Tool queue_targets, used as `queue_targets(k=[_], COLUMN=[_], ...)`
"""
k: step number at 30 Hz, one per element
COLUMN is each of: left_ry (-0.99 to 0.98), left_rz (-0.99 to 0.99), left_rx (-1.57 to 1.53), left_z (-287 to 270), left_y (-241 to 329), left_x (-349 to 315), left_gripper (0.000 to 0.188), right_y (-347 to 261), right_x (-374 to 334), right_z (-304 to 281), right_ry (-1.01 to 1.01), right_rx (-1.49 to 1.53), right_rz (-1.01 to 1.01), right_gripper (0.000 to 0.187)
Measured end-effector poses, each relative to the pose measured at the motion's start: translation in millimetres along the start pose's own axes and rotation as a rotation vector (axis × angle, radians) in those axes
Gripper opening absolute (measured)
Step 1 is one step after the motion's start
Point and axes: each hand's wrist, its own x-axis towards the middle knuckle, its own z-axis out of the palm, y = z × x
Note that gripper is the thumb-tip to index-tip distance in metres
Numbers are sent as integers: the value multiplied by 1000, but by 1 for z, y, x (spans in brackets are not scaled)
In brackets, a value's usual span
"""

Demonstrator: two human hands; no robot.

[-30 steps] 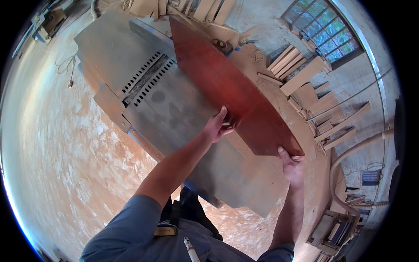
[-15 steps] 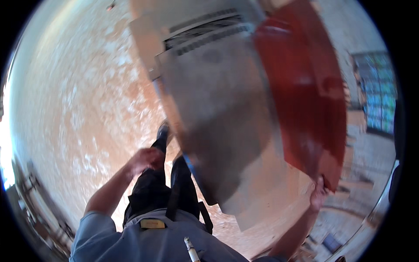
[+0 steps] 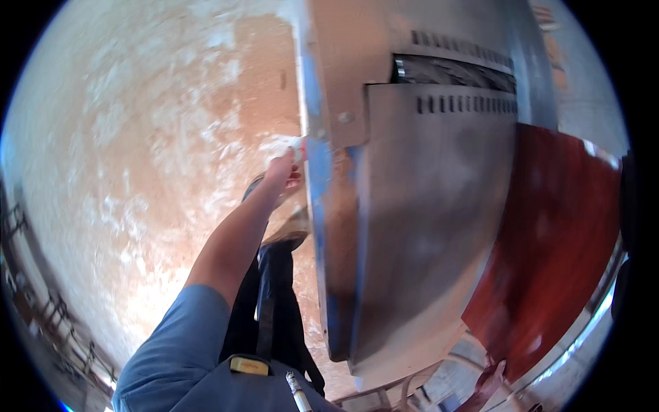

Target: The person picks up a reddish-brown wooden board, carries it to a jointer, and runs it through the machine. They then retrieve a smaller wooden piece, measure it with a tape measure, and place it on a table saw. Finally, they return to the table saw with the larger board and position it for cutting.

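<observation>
A metal woodworking machine, a jointer or planer by its look, fills the middle with its long flat table (image 3: 425, 206). Across its far part runs a cutter head (image 3: 453, 72) in a slot, with rows of short slits on both sides. My left hand (image 3: 285, 172) reaches to the machine's left flank, fingers apart, next to a small red part (image 3: 303, 147); contact is unclear. At the lower right my right hand (image 3: 491, 378) grips the near corner of a red-brown board (image 3: 556, 254), which lies along the table's right side. Part of that grip is hidden under the board.
The machine's side panel (image 3: 340, 275) has blue paint patches. A dusty, pale-stained floor (image 3: 137, 172) spreads to the left. My shoe (image 3: 287, 230) stands close to the machine's base. A yellow pouch-like item (image 3: 248, 366) sits at my waist, and a cigarette (image 3: 296, 390) shows at the lower edge.
My left hand has moved forward from near my thigh to the machine's side. The view has turned, so machine and board appear farther right. My right hand still holds the board's corner.
</observation>
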Motion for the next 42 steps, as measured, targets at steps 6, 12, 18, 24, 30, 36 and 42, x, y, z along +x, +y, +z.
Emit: queue_targets(k=[6, 12, 18, 24, 30, 36, 42], left_ry=[-188, -173, -164, -80, -186, -736, -1063], left_rz=[95, 130, 194, 288, 399, 675, 453], left_rx=[121, 109, 112, 277, 809, 918, 734], left_z=[12, 5, 2, -29, -75, 91, 274], left_y=[10, 19, 31, 21, 16, 28, -15], left_x=[66, 47, 32, -31, -215, -412, -409], left_gripper=[43, 36, 29, 23, 22, 26, 41], right_y=[1, -7, -9, -6, 2, 19, 37], right_x=[9, 2, 1, 4, -3, 13, 24], right_z=[33, 56, 52, 56, 49, 56, 55], right_ry=[81, 65, 96, 106, 134, 208, 77], right_rx=[62, 71, 88, 85, -38, 47, 247], right_rz=[-43, -53, -50, 15, -118, -79, -93], right_gripper=[45, 41, 36, 31, 30, 20, 27])
